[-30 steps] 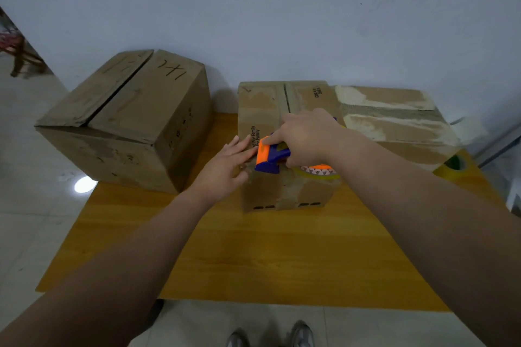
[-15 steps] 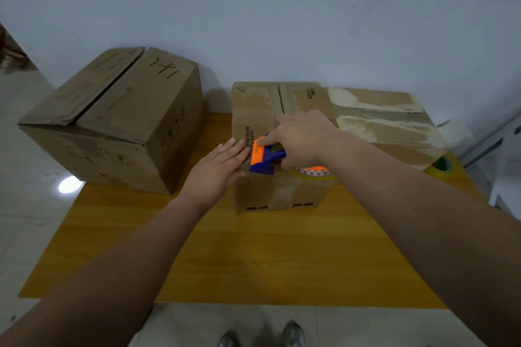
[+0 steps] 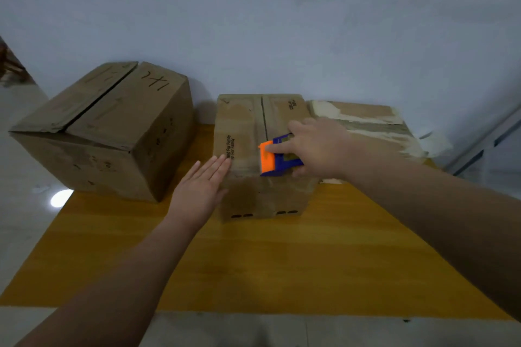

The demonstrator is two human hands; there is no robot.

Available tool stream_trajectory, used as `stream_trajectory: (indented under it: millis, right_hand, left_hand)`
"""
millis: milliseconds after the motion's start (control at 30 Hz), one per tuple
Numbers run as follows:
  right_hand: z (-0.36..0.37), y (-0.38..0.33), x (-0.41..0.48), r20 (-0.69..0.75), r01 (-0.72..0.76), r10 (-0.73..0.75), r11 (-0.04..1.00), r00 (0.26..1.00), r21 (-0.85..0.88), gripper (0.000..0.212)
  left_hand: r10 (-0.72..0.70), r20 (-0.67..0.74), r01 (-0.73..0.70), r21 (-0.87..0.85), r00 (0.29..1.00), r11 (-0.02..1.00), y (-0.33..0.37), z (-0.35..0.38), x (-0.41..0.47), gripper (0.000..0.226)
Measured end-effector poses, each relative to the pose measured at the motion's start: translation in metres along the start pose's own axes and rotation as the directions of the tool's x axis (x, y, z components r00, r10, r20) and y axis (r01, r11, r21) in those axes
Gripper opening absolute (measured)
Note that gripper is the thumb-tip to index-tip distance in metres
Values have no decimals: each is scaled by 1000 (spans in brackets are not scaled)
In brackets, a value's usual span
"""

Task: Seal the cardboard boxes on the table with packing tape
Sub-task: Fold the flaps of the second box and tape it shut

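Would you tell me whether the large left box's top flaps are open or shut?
Shut but not flush: both flaps of the large left box lie folded down, with a dark gap along their seam.

- My R hand (image 3: 318, 148) grips tape dispenser (image 3: 277, 159) on middle box (image 3: 245, 127) top.
- L hand (image 3: 201, 187) flat vs box's near-left corner.
- Wood table (image 3: 253, 262) underneath.

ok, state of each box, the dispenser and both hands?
Left box: flaps shut, seam gapped.
Middle box: flaps shut, far seam bare.
Right box: shut, top torn and patchy.
Tape dispenser: on Middle box's top, gripped.
Right hand: grips Tape dispenser.
Left hand: flat, fingers against Middle box's near corner.
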State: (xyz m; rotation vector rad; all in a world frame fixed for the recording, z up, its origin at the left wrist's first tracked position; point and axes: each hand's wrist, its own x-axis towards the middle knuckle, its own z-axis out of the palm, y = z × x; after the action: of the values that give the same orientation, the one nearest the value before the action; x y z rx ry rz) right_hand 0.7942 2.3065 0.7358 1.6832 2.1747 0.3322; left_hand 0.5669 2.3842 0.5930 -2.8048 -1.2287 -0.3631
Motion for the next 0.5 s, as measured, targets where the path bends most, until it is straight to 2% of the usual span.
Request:
stream_trajectory:
  millis: [133, 400, 500]
  right_hand:
    - [14, 35, -27, 51, -53, 53, 999, 997, 0, 64]
    - [28, 34, -9, 84, -26, 27, 1000, 996, -15, 54]
    - [24, 35, -3, 115, -9, 9, 1000, 993, -4, 52]
  left_hand:
    - [-24, 18, 24, -13, 1000, 1000, 9, -5, 1, 60]
    - [-90, 30, 91, -15, 995, 996, 18, -12, 6, 59]
    - [-144, 38, 143, 36, 989, 989, 32, -12, 7, 64]
